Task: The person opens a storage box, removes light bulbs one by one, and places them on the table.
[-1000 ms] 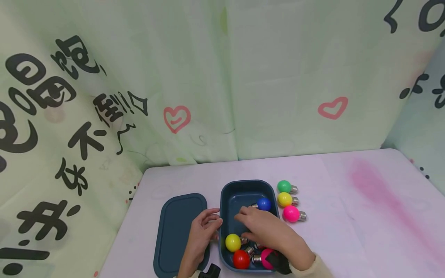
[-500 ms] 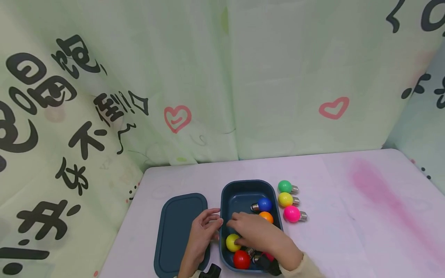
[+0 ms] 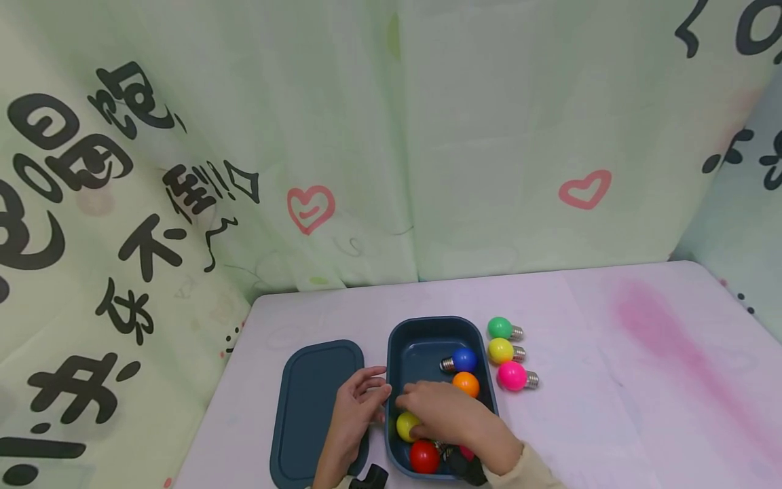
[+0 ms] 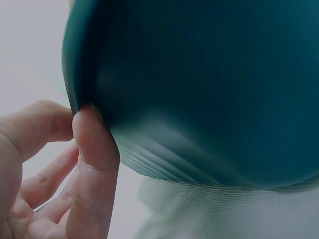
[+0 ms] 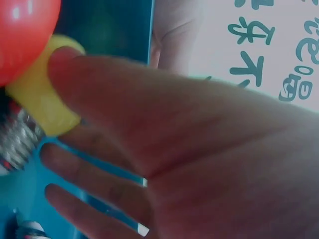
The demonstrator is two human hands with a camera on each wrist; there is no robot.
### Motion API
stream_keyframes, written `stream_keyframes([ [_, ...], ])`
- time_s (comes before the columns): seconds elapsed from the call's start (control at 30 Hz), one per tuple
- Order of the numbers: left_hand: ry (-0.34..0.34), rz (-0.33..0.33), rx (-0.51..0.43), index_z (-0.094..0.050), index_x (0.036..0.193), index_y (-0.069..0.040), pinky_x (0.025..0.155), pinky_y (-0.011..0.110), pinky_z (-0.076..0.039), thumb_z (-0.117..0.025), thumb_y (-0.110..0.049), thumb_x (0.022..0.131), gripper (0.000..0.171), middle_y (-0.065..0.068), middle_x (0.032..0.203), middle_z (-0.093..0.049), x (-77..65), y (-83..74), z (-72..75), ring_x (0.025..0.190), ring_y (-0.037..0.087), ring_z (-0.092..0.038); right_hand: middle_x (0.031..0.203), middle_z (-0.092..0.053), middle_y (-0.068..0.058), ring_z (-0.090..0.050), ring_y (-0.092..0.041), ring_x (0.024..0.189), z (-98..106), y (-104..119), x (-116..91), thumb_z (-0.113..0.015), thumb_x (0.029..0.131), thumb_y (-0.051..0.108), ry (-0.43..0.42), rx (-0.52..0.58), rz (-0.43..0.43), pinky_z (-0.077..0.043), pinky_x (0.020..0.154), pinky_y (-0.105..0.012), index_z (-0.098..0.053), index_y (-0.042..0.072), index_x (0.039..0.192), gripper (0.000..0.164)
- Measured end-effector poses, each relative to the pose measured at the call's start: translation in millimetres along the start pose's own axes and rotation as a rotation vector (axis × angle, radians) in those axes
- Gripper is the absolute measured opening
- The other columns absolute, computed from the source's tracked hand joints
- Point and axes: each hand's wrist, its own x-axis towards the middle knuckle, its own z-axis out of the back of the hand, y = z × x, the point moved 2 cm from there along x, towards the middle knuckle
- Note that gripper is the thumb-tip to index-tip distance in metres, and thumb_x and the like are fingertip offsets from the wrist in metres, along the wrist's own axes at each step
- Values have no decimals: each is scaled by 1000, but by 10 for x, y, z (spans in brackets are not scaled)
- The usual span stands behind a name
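My right hand (image 3: 449, 414) reaches into the dark blue box (image 3: 436, 326) and grips a yellow light bulb (image 3: 406, 426). In the right wrist view the thumb lies over that yellow bulb (image 5: 47, 99), with fingers behind it. A red light bulb (image 3: 424, 456) lies right beside it, and a pink bulb (image 3: 467, 452) is mostly hidden under the wrist. Farther up in the box are a blue bulb (image 3: 464, 360) and an orange bulb (image 3: 466, 384). My left hand (image 3: 360, 404) pinches the box's left rim between thumb and finger, as the left wrist view shows (image 4: 94, 134).
The flat dark blue lid (image 3: 311, 407) lies left of the box, partly beneath my left forearm. Right of the box stand in a column a green bulb (image 3: 499, 327), a yellow bulb (image 3: 500, 350) and a pink bulb (image 3: 512, 375). A printed curtain (image 3: 489, 136) hangs behind the table.
My right hand has moved left and toward me, from near the blue bulb to the yellow bulb in the box. The orange bulb has come into view. My left hand stays put.
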Motion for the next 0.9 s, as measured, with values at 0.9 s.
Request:
stream_keyframes([
  [0.9, -4, -3, 4, -59, 130, -5, 59, 24, -55, -73, -20, 91, 44, 8, 102, -66, -3, 1, -1, 77, 16, -64, 88, -61, 6, -53, -6, 72, 115, 28, -70, -78, 85, 26, 3, 54, 13, -52, 68, -20, -74, 18, 110, 27],
])
